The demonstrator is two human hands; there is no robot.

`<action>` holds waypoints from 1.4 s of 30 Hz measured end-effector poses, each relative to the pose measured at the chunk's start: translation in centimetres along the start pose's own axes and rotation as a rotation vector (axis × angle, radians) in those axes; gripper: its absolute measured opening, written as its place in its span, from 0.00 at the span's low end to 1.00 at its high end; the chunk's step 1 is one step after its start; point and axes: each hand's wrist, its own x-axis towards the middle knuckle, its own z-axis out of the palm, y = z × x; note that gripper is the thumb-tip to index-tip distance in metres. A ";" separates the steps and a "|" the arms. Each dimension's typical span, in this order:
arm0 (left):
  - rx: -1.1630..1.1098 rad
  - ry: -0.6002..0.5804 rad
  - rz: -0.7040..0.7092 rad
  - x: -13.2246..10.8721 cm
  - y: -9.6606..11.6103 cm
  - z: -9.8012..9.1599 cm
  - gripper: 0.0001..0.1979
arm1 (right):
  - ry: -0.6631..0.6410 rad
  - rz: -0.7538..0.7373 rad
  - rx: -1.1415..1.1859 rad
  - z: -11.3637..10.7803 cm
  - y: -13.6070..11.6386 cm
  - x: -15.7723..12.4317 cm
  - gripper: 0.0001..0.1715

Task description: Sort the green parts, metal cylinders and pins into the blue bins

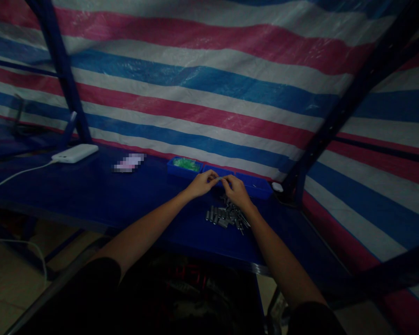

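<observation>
My left hand (203, 184) and my right hand (237, 190) meet above the back part of the blue table, fingertips pinched together. Between them is a small pale piece (220, 178), too small and dim to name. A loose pile of small grey metal cylinders and thin pins (225, 216) lies on the table just below my right hand. Right behind my hands are a blue middle bin (209, 168) and a blue right bin (256, 190). A blue left bin (176, 172) holds green and clear small pieces (186, 164).
On the blue table (139, 200), a white power bank (77, 153) with a cable lies at the left, near a blurred pinkish item (129, 162). A small white case (277, 187) sits right of the bins. Blue metal posts (64, 79) and striped sheeting (195, 83) close off the back.
</observation>
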 end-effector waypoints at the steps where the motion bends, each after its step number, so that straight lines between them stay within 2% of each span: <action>1: 0.008 0.003 0.003 0.0 0.1 0.0 0.08 | 0.000 0.008 0.010 0.0 0.0 0.0 0.14; 6: 0.039 0.007 0.011 0.0 0.0 -0.1 0.10 | 0.010 0.020 0.058 0.2 0.0 -0.1 0.14; 10: -0.009 -0.002 -0.002 0.0 0.1 -0.2 0.11 | 0.062 -0.023 0.007 0.1 -0.4 -0.1 0.10; 16: -0.105 0.014 0.057 0.0 0.5 -0.3 0.12 | 0.098 0.008 0.007 -0.2 -1.0 0.0 0.14; 23: -0.095 -0.024 -0.011 0.3 -0.1 -0.1 0.10 | 0.093 0.010 0.024 0.1 -0.7 -0.1 0.12; 26: -0.016 -0.143 -0.102 0.0 0.2 -0.4 0.14 | 0.077 0.017 -0.027 0.2 -0.5 0.0 0.12; 29: 0.291 -0.402 -0.177 -0.7 0.9 -1.3 0.24 | 0.099 0.096 -0.104 0.1 0.0 0.0 0.13; 31: 0.513 -0.532 -0.186 -1.1 1.2 -1.8 0.31 | 0.133 0.177 -0.161 -0.1 0.5 0.0 0.14; 34: 0.655 -0.594 -0.167 -1.5 1.5 -2.0 0.33 | 0.154 0.284 -0.242 -0.4 1.3 -0.1 0.17; 39: 0.693 -0.583 -0.176 -1.1 1.7 -2.1 0.17 | 0.143 0.407 -0.354 -0.6 2.0 -0.2 0.16; 42: 0.673 -0.637 -0.156 -0.8 1.6 -2.7 0.15 | 0.137 0.473 -0.407 -0.5 2.1 -0.2 0.17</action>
